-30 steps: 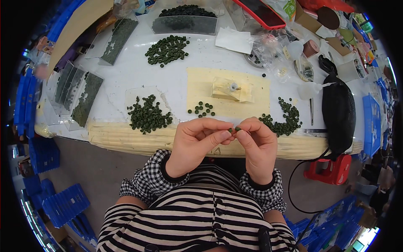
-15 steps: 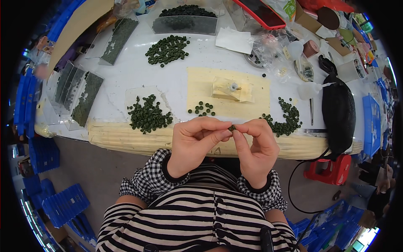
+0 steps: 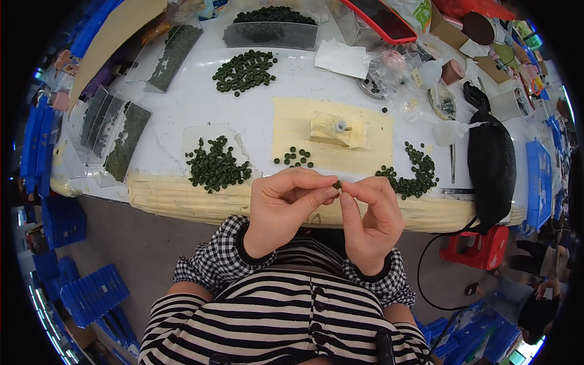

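Green bead [image 3: 336,184], pinched between left hand [image 3: 286,207] and right hand [image 3: 372,222] fingertips, probably needs a light, steady grip over the table [image 3: 182,115].

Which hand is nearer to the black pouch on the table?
Right. The right hand is at the table's front edge, left of the black pouch; the left hand is farther left.

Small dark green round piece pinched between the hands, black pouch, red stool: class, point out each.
small dark green round piece [image 3: 336,184], head view, its visible top
black pouch [image 3: 491,164], head view, middle
red stool [image 3: 480,249], head view, seat
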{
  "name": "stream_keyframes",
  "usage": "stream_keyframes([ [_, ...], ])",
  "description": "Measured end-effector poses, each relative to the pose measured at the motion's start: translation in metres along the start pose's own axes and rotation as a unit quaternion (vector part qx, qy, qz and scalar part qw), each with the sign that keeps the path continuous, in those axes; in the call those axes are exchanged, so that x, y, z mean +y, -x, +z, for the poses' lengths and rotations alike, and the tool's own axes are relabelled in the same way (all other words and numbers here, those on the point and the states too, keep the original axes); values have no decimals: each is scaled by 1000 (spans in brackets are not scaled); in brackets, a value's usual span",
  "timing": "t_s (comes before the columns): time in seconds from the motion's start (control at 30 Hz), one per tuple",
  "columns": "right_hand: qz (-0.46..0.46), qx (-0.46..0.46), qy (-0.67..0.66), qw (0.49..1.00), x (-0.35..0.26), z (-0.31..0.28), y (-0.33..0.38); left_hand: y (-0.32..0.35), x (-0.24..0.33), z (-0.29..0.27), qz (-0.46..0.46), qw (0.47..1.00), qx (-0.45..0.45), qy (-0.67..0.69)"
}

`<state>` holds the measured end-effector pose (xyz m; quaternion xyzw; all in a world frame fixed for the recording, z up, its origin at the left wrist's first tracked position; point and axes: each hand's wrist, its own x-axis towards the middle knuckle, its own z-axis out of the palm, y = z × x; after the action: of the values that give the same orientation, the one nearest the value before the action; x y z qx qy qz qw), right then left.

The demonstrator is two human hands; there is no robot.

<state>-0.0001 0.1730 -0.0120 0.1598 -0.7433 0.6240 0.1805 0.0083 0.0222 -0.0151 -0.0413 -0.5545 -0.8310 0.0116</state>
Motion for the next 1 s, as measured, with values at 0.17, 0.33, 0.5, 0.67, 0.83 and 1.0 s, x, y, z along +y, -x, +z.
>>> stream_keyframes([
  [0.17,-24,-48,7,999,-1,-5,0,-4,6,-5,43,995,-35,-83],
  [0.33,43,-74,-99,991,3,-9,-1,-10,16,-10,83,977,-62,-185],
  [0.5,50,-67,-91,992,3,-9,0,-8,13,-8,-56,998,-28,4],
  [0.67,-5,-72,-30,997,2,-9,-2,-8,9,-9,-8,999,-44,-11],
  [0.83,-28,-67,-15,997,4,-8,-1,-8,8,-10,8,999,-49,-16],
  [1.0,-59,-76,-15,995,6,-9,-2,-7,8,-9,16,998,-44,-30],
])
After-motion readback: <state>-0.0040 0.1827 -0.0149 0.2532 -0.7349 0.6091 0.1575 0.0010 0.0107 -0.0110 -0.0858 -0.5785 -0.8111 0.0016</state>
